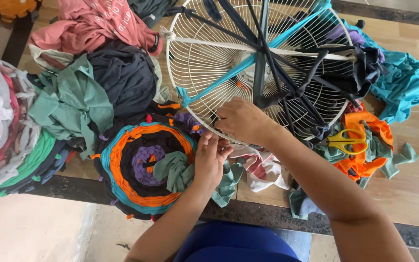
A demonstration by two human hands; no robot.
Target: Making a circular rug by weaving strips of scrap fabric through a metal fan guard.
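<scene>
A white wire fan guard [204, 63] lies on the wooden table, with dark, teal and white fabric strips stretched across it like spokes. My right hand [242, 120] rests on its near rim, fingers curled around a dark strip there. Just below the rim, my left hand [212, 156] pinches the same strip's end. Left of that hand lies a round woven rag mat [136, 167] in orange, teal, purple and black, with a green strip bunched on it.
Piles of clothing and rolled fabric strips [73, 97] crowd the table's left side. Yellow-handled scissors [345, 141] lie on orange and green scraps at the right. Teal cloth [403, 82] sits at the far right. The table's dark front edge [267, 213] runs below.
</scene>
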